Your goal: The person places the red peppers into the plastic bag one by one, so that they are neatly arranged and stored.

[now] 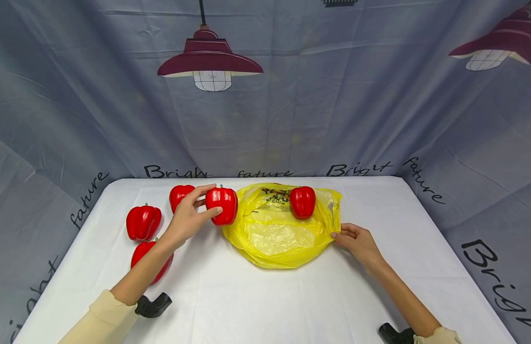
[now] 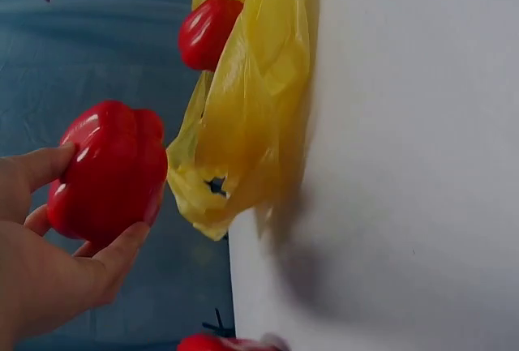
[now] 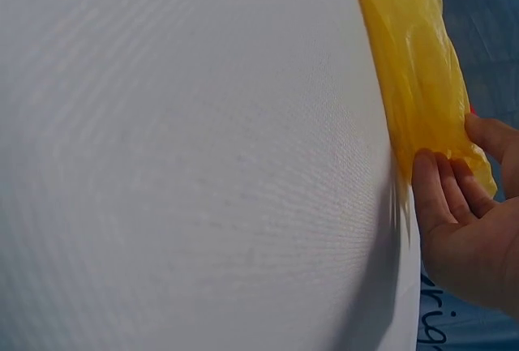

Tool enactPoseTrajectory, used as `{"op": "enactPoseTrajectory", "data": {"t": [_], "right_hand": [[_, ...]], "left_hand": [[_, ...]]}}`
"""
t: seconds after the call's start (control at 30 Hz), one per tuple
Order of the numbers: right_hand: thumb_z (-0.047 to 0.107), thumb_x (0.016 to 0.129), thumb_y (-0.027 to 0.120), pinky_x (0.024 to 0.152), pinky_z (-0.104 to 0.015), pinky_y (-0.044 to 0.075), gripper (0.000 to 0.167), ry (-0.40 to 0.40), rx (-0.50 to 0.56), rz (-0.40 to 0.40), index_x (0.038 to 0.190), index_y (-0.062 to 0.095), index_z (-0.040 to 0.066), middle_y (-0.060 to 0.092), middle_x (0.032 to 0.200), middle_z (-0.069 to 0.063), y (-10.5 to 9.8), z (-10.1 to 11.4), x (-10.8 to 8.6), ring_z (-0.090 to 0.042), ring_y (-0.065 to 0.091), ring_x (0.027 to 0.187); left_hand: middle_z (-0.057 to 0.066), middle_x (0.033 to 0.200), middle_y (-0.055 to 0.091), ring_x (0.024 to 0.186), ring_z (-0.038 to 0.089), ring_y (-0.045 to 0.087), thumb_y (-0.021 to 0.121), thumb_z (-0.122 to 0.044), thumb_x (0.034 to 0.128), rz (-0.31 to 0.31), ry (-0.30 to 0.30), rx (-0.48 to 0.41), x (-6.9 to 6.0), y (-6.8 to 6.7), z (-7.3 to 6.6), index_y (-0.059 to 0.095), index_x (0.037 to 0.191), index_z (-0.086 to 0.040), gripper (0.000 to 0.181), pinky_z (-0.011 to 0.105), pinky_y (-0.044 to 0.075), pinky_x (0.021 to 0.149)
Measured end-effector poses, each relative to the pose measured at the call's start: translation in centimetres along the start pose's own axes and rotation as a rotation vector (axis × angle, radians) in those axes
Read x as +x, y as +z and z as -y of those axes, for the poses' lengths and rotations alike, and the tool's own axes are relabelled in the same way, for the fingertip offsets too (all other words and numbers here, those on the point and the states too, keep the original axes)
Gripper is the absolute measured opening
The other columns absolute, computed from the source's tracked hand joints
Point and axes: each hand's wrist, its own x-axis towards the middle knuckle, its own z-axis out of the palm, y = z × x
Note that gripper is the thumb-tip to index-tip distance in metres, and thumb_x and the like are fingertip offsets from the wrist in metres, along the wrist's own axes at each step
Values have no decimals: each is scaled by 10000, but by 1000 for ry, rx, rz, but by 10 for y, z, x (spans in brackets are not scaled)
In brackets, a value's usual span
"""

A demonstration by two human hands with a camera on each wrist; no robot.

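Left fingers (image 2: 122,250) and right fingers (image 3: 430,187) grip, forearms (image 1: 147,265) extended.

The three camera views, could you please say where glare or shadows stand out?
Head view: glints on the red pepper in the left hand, pale sheen on the yellow bag; left wrist view: a soft-edged shadow on the white table; right wrist view: a dark shadow near the right hand, ripple patterning across the table.

L hand (image 2: 55,274) grips red pepper (image 2: 112,177) nr yel. bag (image 2: 258,100), which pt. hides 2nd pepper (image 2: 207,33).
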Motion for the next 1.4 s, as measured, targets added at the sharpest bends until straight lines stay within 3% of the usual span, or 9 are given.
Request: {"op": "enactPoseTrajectory", "data": {"t": [0.3,0.7,0.9,1.2,1.4], "right_hand": [[247,948,708,822,-211,548,528,3,-11,-6,1312,543,-96,682,1102,-146,-2,-6,1,-163,672,941],[236,950,703,825,-221,552,513,12,-1,-10,1307,543,-96,683,1097,-142,-2,-4,0,-180,673,953],[248,954,700,833,-224,551,516,3,-2,-4,1306,543,-94,681,1107,-150,-2,-1,0,-186,672,962],[254,952,701,822,-212,547,511,-2,-9,-10,1304,555,-86,686,1098,-152,-2,-1,0,-189,671,951],[256,956,697,823,-209,546,512,0,-16,-11,1308,552,-85,684,1103,-157,-1,-1,0,-208,672,964]], "left_hand": [[120,1431,492,1254,389,513,748,-92,895,29,68,-45,18,38,-7,529,1437,-163,589,463,556,889],[124,1416,512,1231,404,532,724,-54,908,45,72,-96,43,92,-8,533,1430,-135,561,453,556,893],[102,1442,492,1247,368,527,715,-43,913,37,33,-169,57,107,-6,527,1427,-144,556,442,556,892],[95,1437,490,1250,355,530,714,-42,914,61,-12,-181,72,123,-3,530,1424,-169,557,419,551,909],[118,1397,511,1228,362,540,714,-12,906,56,4,-171,78,132,1,525,1432,-122,569,422,543,924]]}}
